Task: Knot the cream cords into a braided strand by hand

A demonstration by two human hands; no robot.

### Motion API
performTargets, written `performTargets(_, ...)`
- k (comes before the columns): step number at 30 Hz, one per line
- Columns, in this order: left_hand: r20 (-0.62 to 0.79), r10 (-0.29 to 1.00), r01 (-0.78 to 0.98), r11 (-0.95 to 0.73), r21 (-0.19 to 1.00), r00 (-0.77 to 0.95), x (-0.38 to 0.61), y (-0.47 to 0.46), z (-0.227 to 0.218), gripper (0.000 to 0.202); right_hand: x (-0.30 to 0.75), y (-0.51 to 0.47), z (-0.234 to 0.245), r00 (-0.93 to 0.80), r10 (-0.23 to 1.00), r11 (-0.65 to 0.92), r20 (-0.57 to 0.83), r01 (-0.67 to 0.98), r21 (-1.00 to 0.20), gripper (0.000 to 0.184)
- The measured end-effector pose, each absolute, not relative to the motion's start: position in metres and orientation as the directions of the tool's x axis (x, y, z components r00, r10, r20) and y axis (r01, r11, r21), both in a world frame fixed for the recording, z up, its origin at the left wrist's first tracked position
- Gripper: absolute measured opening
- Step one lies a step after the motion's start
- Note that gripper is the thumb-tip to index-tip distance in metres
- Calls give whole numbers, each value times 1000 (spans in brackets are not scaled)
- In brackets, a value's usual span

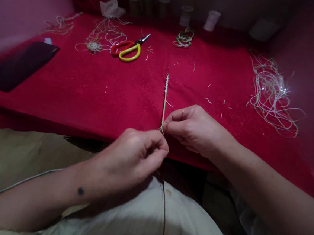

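A thin green knotted cord (164, 103) with white beads near its far end lies stretched across the red cloth (98, 89), running toward me. My right hand (193, 129) pinches the cord's near end at the cloth's front edge. My left hand (132, 160) is closed in a pinch just below it, holding loose strands of the same cord.
Red and yellow scissors (128, 48) lie at the back left beside tangled thread (97, 40). A dark flat object (16, 65) sits far left. A heap of pale cords (274, 92) is at right. Spools (186, 16) and a bundle of bands (183, 38) stand behind.
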State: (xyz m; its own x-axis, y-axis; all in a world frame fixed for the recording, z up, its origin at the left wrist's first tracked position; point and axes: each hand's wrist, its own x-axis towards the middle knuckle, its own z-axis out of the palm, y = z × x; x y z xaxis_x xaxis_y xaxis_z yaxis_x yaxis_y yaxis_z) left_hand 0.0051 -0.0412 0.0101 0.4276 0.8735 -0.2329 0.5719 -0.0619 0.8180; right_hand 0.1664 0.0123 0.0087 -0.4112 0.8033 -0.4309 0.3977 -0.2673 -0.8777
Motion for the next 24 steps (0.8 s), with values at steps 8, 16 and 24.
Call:
performTargets(8, 46, 856, 766, -483, 425, 515, 22, -57, -13, 23, 172, 15, 11, -487, 711, -431, -507, 268, -862, 10)
performTargets(16, -188, 741, 514, -238, 824, 645, -1, -38, 15, 16, 172, 14, 11, -460, 734, -409, -500, 289, -866, 15)
performTargets(24, -499, 766, 25, 536, 844, 406, 0, -10, 9, 7, 174, 16, 9, -490, 725, -400, -484, 274, -875, 19)
